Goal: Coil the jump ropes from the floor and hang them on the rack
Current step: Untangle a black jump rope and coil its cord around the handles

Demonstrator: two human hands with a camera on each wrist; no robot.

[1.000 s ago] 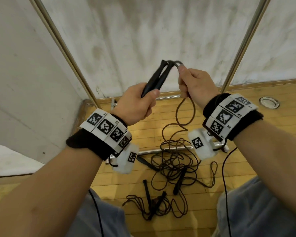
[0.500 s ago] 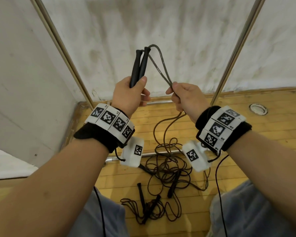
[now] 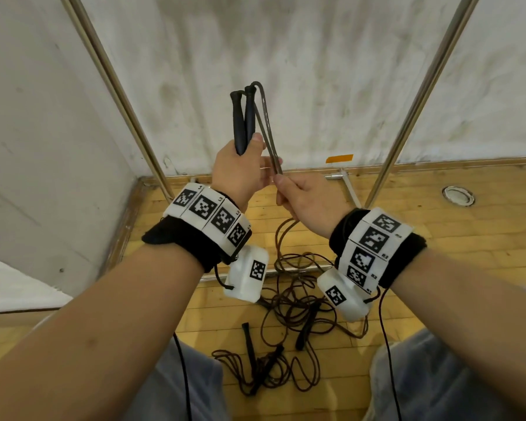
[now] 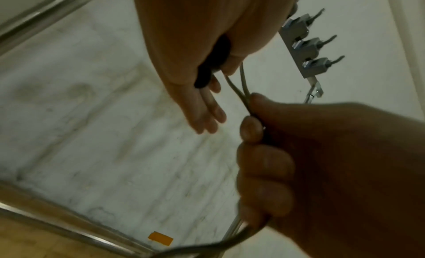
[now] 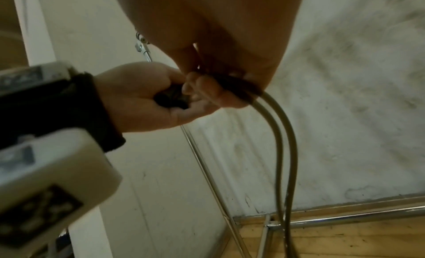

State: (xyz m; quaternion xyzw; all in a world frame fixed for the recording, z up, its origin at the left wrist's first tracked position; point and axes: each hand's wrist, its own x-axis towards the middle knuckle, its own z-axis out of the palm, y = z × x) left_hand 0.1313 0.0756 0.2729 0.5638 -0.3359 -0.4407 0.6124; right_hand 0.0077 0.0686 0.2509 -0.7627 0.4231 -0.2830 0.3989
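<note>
While the left hand (image 3: 240,174) grips two black handles (image 3: 243,123) side by side — upright, their tips pointing up against the stained white wall (image 3: 316,86) — the right hand (image 3: 308,202) sits just beside it, slightly lower, with thumb and fingers curled round the two grey cords (image 3: 269,138) that run down from the handle tops. In the left wrist view the outer fingers of the left hand lie fairly straight below the handle ends, while the thumb and nearer fingers wrap the handles. From under the right hand the cord drops to the wooden floor (image 3: 438,253) and joins a loose tangle of rope (image 3: 298,305) lying between the person's knees, near the low metal bar (image 3: 286,271) of the rack. A second jump rope (image 3: 264,369) — black handles and a small bunch of dark cord — lies on the floor nearer the person, just beside the tangle; whether the two touch is hard to tell. Two slanted metal poles (image 3: 116,86) of the rack rise on either side of the hands. In the left wrist view a metal strip with a row of hooks (image 4: 308,49) shows high up behind the left hand. An orange piece of tape (image 3: 339,158) sticks to the wall near the floor edge, and a round metal fitting (image 3: 457,196) is set in the floor toward the right. Both wrists wear black bands with white marker blocks (image 3: 210,211).
</note>
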